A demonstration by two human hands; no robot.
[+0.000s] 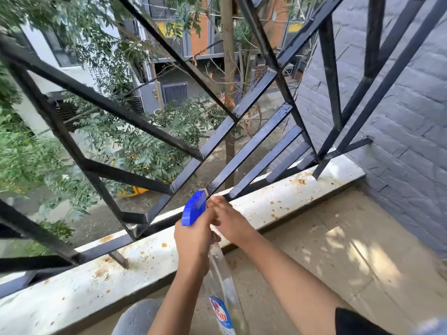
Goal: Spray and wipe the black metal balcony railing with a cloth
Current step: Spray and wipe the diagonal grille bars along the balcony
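The black metal railing (pixel 251 141) of angled bars stands on a white ledge (pixel 285 189) and looks wet and shiny near the middle bars. A clear spray bottle (pixel 221 267) with a blue trigger head (pixel 193 209) and a blue label points at the bars' lower ends. My left hand (pixel 193 238) grips the bottle's neck just below the head. My right hand (pixel 227 221) is curled around the front of the neck at the trigger. No cloth is in view.
The white ledge carries rust-coloured stains and crumbs. A grey brick wall (pixel 399 105) closes the right side. The beige balcony floor (pixel 338 250) lies below my arms. Trees, buildings and a street show far below through the bars.
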